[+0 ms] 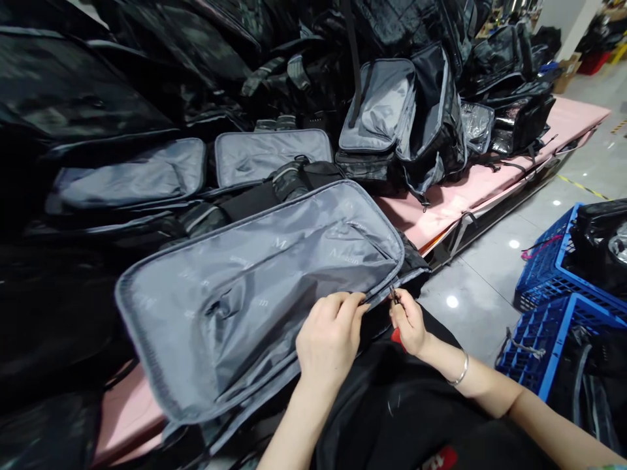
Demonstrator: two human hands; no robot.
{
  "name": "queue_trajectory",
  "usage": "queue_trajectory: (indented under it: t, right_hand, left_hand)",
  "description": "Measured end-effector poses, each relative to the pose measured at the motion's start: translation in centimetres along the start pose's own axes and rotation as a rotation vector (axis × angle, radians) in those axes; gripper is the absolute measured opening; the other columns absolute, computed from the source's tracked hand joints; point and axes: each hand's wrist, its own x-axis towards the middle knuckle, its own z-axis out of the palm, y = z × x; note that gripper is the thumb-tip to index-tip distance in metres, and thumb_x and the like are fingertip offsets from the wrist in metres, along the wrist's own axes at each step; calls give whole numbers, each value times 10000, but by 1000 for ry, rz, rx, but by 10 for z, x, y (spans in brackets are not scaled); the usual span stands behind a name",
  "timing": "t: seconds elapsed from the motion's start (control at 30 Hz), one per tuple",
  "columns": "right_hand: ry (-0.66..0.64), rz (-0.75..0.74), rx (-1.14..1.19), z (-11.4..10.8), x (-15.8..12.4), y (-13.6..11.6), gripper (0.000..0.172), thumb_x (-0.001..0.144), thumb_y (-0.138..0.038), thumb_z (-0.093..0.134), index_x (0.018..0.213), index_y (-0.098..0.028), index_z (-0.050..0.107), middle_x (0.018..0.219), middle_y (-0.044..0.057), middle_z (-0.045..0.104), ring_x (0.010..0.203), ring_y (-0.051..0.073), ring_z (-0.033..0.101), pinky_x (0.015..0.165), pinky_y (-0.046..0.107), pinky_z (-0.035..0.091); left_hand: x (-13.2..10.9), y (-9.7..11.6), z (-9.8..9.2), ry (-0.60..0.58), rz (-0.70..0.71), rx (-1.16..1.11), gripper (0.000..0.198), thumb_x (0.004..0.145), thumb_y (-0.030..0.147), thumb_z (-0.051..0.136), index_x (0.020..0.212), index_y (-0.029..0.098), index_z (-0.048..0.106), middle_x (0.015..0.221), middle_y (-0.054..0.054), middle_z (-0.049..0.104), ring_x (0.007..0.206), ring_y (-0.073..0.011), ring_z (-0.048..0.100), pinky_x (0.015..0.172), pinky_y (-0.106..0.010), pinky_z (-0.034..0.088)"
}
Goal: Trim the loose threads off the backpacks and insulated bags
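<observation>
A black bag with its grey lined opening panel lies tilted before me, the lining printed with pale letters. My left hand is closed in a pinch on the seamed edge at the near right side of this bag. Close to the panel's right corner, my right hand is closed around small red-handled snips. Their dark metal tip points up at the bag's edge; most of the tool is hidden by my fingers.
Several black bags with grey linings, among them an open bag, are piled behind on the pink-topped table. Blue crates holding black goods stand on the shiny floor to the right.
</observation>
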Motion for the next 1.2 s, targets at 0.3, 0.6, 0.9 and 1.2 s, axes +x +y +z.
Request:
queue_trajectory:
  t: [0.3, 0.6, 0.9, 1.2]
  right_hand:
    - [17, 31, 109, -12, 9, -10, 231, 932, -328, 367, 1007, -174, 523, 773, 27, 564, 658, 136, 534, 619, 261, 472]
    - [123, -183, -216, -24, 10, -5, 141, 895, -244, 423, 1000, -180, 493, 745, 28, 590, 633, 145, 570, 596, 261, 486]
    - [186, -322, -371, -13, 23, 0, 160, 916, -260, 399, 1023, -173, 480, 693, 37, 571, 600, 164, 555, 573, 276, 470]
    - [150, -366, -438, -18, 25, 3, 173, 930, -279, 370, 983, -168, 491, 667, 46, 550, 583, 173, 531, 554, 286, 441]
  left_hand:
    - [14, 10, 19, 73, 29, 51, 187, 868, 228, 460, 861, 168, 637, 812, -63, 682, 735, -192, 585, 706, -282, 415]
    - [50, -4, -15, -422, -319, -308, 212, 795, 315, 443, 709, 230, 617, 674, 21, 667, 641, -160, 602, 601, -244, 400]
    - [50, -6, -19, -425, -329, -330, 241, 775, 354, 427, 702, 228, 620, 615, 25, 649, 580, -154, 578, 589, -244, 396]
    - [45, -6, -16, -403, -328, -334, 232, 786, 346, 431, 734, 231, 625, 663, 16, 666, 648, -165, 601, 635, -251, 414]
